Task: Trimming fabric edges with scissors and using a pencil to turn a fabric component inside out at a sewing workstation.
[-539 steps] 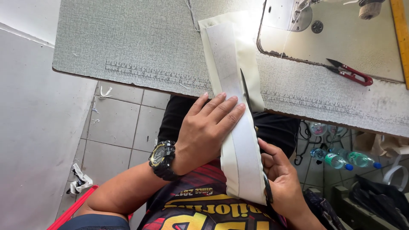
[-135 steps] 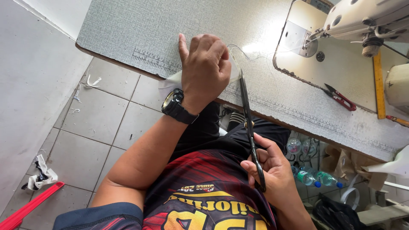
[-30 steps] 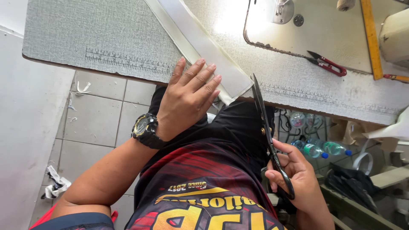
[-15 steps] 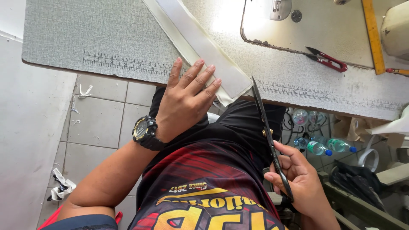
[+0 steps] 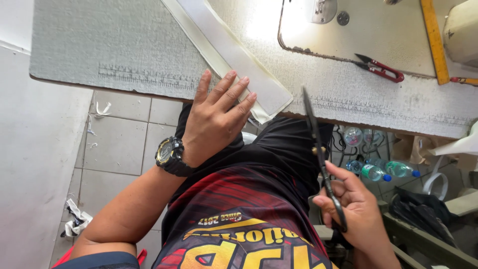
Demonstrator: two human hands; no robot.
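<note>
The white fabric strip point(image 5: 234, 55) lies diagonally on the grey table point(image 5: 99, 45), its cut end at the near edge, as half a second ago; the left hand point(image 5: 214, 122) stays spread flat, fingertips pinning that end; the right hand point(image 5: 356, 209) keeps its grip on the black scissors point(image 5: 318, 149), blades shut, now drawn slightly lower and clear of the cloth, so the work seems to be paused between cuts.

Clear plastic bottles point(image 5: 378, 169) (blue-capped) under table point(image 5: 124, 45).

bare grey tabletop point(image 5: 99, 45) left of white strip point(image 5: 234, 55); red snips point(image 5: 381, 69) right
</note>
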